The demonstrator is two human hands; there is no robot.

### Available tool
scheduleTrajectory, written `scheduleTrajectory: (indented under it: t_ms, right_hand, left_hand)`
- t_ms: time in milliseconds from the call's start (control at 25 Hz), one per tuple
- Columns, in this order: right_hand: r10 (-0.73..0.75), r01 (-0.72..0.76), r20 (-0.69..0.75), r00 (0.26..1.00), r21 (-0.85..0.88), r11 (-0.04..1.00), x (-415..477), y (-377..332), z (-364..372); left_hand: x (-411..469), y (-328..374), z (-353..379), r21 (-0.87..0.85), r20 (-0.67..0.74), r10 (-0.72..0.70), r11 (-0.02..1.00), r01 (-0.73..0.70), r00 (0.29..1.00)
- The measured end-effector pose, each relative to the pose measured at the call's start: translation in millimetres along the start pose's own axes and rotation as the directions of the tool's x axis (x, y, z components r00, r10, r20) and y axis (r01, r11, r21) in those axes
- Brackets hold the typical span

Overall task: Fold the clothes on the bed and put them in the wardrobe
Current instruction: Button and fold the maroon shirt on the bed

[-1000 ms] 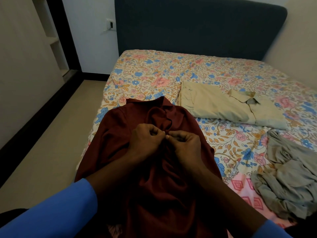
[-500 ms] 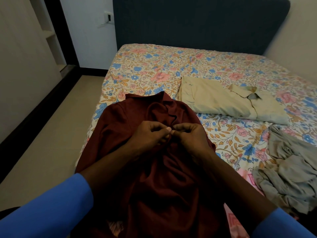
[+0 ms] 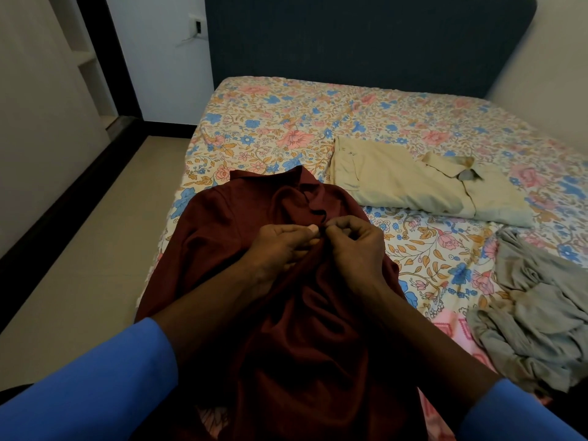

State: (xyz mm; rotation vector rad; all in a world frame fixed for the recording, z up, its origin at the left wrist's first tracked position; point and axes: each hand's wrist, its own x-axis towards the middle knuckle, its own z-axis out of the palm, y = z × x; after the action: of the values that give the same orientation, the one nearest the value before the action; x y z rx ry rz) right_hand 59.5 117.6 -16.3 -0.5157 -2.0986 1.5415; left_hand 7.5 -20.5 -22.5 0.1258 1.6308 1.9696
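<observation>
Head view: left hand [image 3: 280,249] and right hand [image 3: 356,246] are both pinching the maroon shirt's [image 3: 241,218] front placket on the bed [image 3: 286,122].

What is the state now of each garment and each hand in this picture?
maroon shirt: laid out on the bed, not folded.
beige shirt: folded, flat.
grey garment: crumpled, not folded.
left hand: pinches the maroon shirt at its front.
right hand: pinches it there too.

Both sleeves [image 3: 89,386] are plain bright blue.
</observation>
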Motion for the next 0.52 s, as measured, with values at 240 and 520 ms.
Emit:
scheduleTrajectory:
  t_ms: [240,520]
  right_hand:
    - [-0.087,0.09,0.184,0.979,-0.012,0.996,-12,-6,0]
    - [0.062,-0.09,0.339,0.939,0.067,0.994,8,-2,-9]
  left_hand:
    - [2,-3,-5,-0.02,-0.132,0.075,0.997,-0.078,0.988]
    - [4,0,-5,0.166,-0.055,0.186,0.97,-0.175,0.981]
